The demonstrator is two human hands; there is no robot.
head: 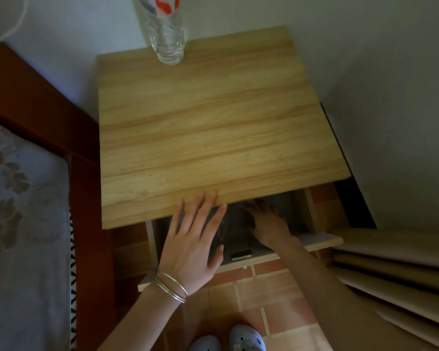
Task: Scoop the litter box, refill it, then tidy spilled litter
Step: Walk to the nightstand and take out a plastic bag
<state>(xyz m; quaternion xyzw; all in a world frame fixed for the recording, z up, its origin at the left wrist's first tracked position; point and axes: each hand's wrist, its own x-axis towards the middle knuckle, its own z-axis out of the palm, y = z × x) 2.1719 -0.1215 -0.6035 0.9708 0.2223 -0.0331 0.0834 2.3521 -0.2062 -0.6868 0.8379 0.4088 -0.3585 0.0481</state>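
Head view: I'm searching the nightstand drawer, with no litter box anywhere in frame.
Past the floral bedding (pixel 23 198) at the left edge, my left hand (pixel 195 239) lies flat and holds nothing, its straight fingers touching the front edge of the nightstand (pixel 213 122), probably to steady me. At lower centre, the open drawer (pixel 322 243) takes my right hand (pixel 269 224), likely feeling for supplies; it is too dim to tell whether it grips anything. Curtain (pixel 395 269) folds fill the lower right.
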